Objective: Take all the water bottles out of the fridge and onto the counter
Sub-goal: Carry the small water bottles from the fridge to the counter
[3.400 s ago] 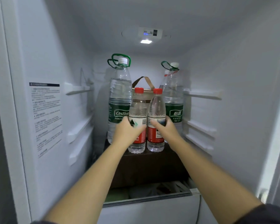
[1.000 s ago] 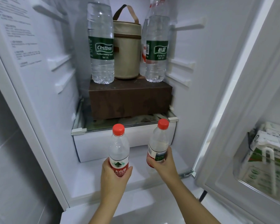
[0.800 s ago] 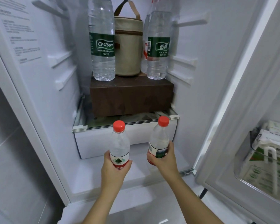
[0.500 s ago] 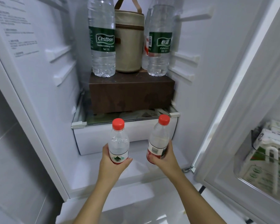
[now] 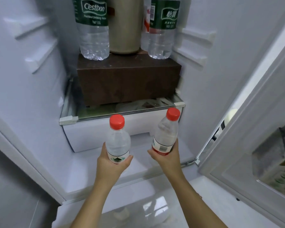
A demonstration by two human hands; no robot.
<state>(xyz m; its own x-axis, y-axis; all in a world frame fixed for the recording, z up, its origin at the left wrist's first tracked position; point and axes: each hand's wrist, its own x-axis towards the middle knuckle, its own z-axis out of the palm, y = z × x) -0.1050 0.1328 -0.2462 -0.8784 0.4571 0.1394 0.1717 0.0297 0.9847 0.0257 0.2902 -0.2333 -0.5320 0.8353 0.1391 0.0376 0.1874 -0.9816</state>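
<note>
My left hand (image 5: 111, 163) grips a small red-capped water bottle (image 5: 117, 137) by its base, held upright in front of the open fridge. My right hand (image 5: 165, 157) grips a second small red-capped bottle (image 5: 167, 134), tilted slightly right. Two large green-labelled bottles stand on a brown box (image 5: 128, 81) inside the fridge: the Cestbon one (image 5: 93, 28) on the left and another (image 5: 161, 28) on the right. A third bottle with a red label (image 5: 146, 28) shows partly behind the right one.
A beige cylindrical bag (image 5: 124, 27) stands between the large bottles. Below the box is a glass shelf (image 5: 122, 112) over a white drawer (image 5: 92, 135). The open fridge door (image 5: 253, 129) on the right holds cartons (image 5: 278, 162). A glossy white surface (image 5: 138, 209) lies below.
Both hands drew the two small bottles off the brown box, down and out of the fridge. Over the last second they stayed nearly still while the view tilted lower.
</note>
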